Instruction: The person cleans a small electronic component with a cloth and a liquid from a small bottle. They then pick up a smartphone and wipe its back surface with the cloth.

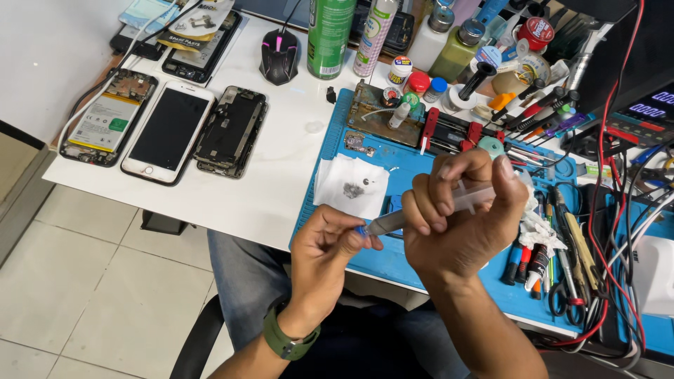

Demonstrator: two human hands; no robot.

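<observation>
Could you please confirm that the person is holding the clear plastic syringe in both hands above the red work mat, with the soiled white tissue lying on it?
Not quite: the work mat is blue, not red. The head view shows the left hand pinching the tip of the clear plastic syringe, the right hand gripping its barrel, and the soiled white tissue lying on the mat.

Yellow parts packet (199,21), upper left; dark phone screen (168,128), left, in a white frame; green-labelled can (328,35), top centre; meter display (649,109) with blue-violet digits, right edge.
</observation>
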